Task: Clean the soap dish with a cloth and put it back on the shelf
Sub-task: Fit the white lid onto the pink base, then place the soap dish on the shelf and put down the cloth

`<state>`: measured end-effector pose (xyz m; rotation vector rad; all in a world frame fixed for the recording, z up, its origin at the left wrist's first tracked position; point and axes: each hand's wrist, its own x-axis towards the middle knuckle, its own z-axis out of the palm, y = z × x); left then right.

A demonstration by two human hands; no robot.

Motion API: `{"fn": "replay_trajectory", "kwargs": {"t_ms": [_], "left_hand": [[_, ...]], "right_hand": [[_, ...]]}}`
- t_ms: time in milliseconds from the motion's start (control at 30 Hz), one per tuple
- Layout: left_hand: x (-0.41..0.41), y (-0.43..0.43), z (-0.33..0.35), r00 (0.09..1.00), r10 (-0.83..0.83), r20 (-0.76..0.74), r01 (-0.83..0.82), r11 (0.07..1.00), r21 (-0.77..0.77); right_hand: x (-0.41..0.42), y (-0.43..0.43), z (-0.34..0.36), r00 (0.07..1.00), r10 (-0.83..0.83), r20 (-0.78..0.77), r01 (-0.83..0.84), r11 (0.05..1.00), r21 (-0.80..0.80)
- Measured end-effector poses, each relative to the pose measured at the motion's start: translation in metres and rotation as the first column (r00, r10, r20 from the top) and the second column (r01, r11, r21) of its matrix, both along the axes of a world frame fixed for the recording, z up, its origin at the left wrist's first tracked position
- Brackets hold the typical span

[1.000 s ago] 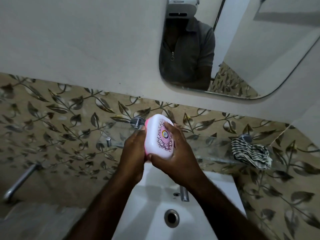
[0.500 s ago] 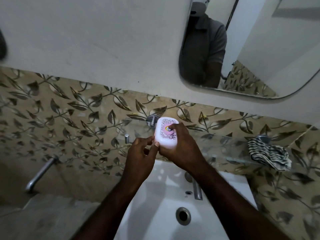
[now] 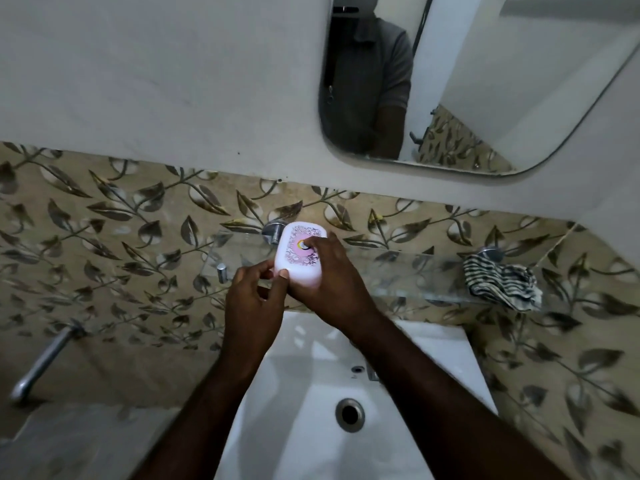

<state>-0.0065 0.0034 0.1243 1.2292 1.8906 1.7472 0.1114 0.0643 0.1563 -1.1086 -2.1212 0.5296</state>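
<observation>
A white soap dish (image 3: pixel 294 265) with a pink patterned lid lies flat at the left part of the glass shelf (image 3: pixel 415 275), just right of a chrome bracket. My right hand (image 3: pixel 332 282) grips it from the right, with a finger pressed on the lid's centre. My left hand (image 3: pixel 254 299) is at its near left corner, thumb tip touching the edge and the other fingers curled. A black-and-white striped cloth (image 3: pixel 502 282) lies bunched at the shelf's right end, away from both hands.
A white wash basin (image 3: pixel 304 393) with a drain hole (image 3: pixel 349 414) sits below the shelf, its tap partly hidden by my right arm. A chrome spout (image 3: pixel 41 362) sticks out of the tiled wall at lower left. A mirror (image 3: pixel 485 81) hangs above.
The soap dish went from tilted upright in both hands, held in front of the wall, down to lying flat on the glass shelf. My left hand has slid off to its corner.
</observation>
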Motion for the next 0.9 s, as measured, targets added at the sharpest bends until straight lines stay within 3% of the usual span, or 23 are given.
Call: {"fn": "replay_trajectory", "kwargs": {"t_ms": [167,300,400,533,667,833,900], "left_hand": [[0.005,-0.003,-0.003,0.996,0.085,0.036,-0.086,0.996,0.016],[0.020,-0.011,0.002,0.992,0.110,0.063,-0.122,0.968,0.219],[0.061,-0.015,0.010,0.999,-0.043,-0.004,0.042,0.935,0.352],[0.133,0.002,0.015,0.932,-0.357,-0.065,0.360,0.889,0.283],[0.186,0.028,0.012,0.857,-0.506,-0.101,0.515,0.833,0.200],[0.215,0.043,0.009,0.811,-0.572,-0.120,0.584,0.803,0.116],[0.217,0.045,0.007,0.791,-0.603,-0.102,0.611,0.789,0.072]], "right_hand": [[0.004,0.003,-0.007,1.000,0.004,-0.011,-0.004,1.000,-0.001],[0.027,-0.001,-0.001,0.998,-0.042,-0.056,0.039,0.998,-0.046],[0.060,-0.006,0.006,0.975,-0.139,-0.171,0.143,0.990,0.009],[0.119,-0.002,0.008,0.897,-0.349,-0.270,0.390,0.913,0.117],[0.189,0.029,0.003,0.793,-0.603,-0.087,0.604,0.761,0.237],[0.240,0.061,-0.019,0.788,-0.553,0.272,0.545,0.831,0.111],[0.249,0.063,-0.017,0.811,-0.482,0.331,0.489,0.870,0.068]]}}
